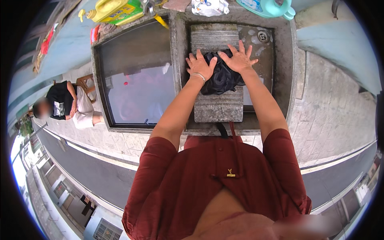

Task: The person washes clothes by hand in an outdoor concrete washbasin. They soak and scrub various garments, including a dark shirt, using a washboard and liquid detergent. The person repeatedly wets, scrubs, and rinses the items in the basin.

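A bunched black cloth, wet-looking and shiny, lies across a ridged stone washboard in the right basin of a concrete sink. My left hand, with a bangle at its wrist, rests at the cloth's left upper edge, fingers spread. On the other side my right hand lies with fingers apart at the cloth's upper right. Both palms face down against the cloth, and neither hand's fingers are closed around it. The palms hide part of the fabric.
Water fills the left basin. Along the back ledge are a yellow detergent bottle, a faucet, a white bag and a teal bottle. A drain sits at the right basin's far corner. A seated person is at left.
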Motion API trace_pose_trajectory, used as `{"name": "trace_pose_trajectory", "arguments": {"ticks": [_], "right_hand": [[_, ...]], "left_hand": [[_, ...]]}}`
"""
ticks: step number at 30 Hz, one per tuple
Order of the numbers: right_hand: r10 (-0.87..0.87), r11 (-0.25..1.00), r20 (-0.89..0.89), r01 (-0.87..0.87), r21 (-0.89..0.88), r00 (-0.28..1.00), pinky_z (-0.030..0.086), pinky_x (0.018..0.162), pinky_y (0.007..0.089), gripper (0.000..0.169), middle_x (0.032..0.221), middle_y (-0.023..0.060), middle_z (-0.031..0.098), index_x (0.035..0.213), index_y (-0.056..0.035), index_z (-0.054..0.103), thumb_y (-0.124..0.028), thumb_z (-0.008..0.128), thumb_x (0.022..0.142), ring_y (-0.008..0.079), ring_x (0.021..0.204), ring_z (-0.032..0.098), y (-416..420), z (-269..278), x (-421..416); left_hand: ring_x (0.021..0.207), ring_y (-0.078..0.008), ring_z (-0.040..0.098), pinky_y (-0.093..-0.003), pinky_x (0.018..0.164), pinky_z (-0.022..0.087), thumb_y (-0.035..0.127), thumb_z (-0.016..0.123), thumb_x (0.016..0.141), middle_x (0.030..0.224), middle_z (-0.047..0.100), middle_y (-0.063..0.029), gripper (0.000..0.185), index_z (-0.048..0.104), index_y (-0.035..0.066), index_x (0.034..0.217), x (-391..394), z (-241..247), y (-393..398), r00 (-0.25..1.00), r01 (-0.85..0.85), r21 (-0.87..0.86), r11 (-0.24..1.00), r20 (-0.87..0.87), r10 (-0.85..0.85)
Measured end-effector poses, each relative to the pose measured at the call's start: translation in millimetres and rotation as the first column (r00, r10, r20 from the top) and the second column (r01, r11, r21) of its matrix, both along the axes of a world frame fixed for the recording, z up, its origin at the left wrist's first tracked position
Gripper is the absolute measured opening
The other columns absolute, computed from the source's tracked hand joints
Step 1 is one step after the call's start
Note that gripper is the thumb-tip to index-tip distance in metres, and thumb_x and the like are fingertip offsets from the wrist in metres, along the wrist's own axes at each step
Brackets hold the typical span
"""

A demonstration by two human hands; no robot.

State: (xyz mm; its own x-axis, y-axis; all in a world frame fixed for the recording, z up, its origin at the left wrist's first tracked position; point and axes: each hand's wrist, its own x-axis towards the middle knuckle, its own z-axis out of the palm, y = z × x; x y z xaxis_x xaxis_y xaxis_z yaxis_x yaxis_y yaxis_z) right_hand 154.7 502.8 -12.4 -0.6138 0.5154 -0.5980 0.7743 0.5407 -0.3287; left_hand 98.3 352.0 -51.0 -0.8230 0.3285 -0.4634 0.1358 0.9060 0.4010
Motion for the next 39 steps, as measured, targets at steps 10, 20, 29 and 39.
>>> {"name": "trace_pose_trajectory", "arguments": {"ticks": [10, 20, 29, 39], "right_hand": [[-0.801, 0.545, -0.45, 0.167, -0.822, 0.395, 0.038, 0.078, 0.0235, 0.026, 0.082, -0.0049, 0.057, 0.081, -0.0037, 0.059, -0.026, 0.056, 0.094, 0.0068, 0.082, 0.046, -21.3, 17.0, 37.9], [-0.121, 0.99, -0.828, 0.13, -0.059, 0.547, 0.039, 0.1, 0.0398, 0.04, 0.124, 0.0187, 0.053, 0.122, -0.0141, 0.054, -0.021, 0.063, 0.083, 0.0354, 0.118, 0.048, -9.7, -30.1, 24.2], [0.213, 0.97, -0.837, -0.209, 0.121, 0.504, 0.029, 0.104, 0.0493, 0.025, 0.123, 0.0065, 0.053, 0.095, -0.0161, 0.064, -0.024, 0.07, 0.073, 0.038, 0.121, 0.039, -55.9, 16.5, 93.0], [0.147, 0.959, -0.7, 0.073, 0.274, 0.699, 0.038, 0.077, 0.0451, 0.016, 0.09, -0.0012, 0.063, 0.078, -0.0136, 0.063, -0.029, 0.062, 0.077, 0.0274, 0.093, 0.054, -35.2, -75.6, 12.9]], "left_hand": [[0.103, -0.0371, 0.05, -0.0454, 0.091, 0.039, 0.031, 0.064, 0.083, 0.111, 0.053, -0.021, 0.029, 0.061, 0.008, 0.102, 9.8, 36.6, -13.2, 0.983, 0.002, 0.681, 0.732, -0.137, 0.125], [0.119, -0.0379, 0.04, -0.045, 0.106, 0.031, 0.038, 0.06, 0.085, 0.121, 0.047, -0.0161, 0.036, 0.061, 0.018, 0.114, 8.5, 58.5, -26.6, 0.826, 0.419, 0.024, 0.907, -0.425, -0.37], [0.112, -0.0385, 0.047, -0.0526, 0.099, 0.033, 0.026, 0.064, 0.077, 0.119, 0.05, -0.0176, 0.023, 0.055, 0.008, 0.088, 79.2, 30.4, -65.1, 0.91, 0.31, 0.559, 0.769, -0.409, -0.069], [0.084, -0.0348, 0.052, -0.0471, 0.073, 0.039, 0.019, 0.051, 0.083, 0.088, 0.057, -0.0125, 0.011, 0.053, 0.008, 0.083, 8.8, -13.2, -11.8, 0.894, 0.332, 0.28, 0.901, -0.399, -0.206]]}}
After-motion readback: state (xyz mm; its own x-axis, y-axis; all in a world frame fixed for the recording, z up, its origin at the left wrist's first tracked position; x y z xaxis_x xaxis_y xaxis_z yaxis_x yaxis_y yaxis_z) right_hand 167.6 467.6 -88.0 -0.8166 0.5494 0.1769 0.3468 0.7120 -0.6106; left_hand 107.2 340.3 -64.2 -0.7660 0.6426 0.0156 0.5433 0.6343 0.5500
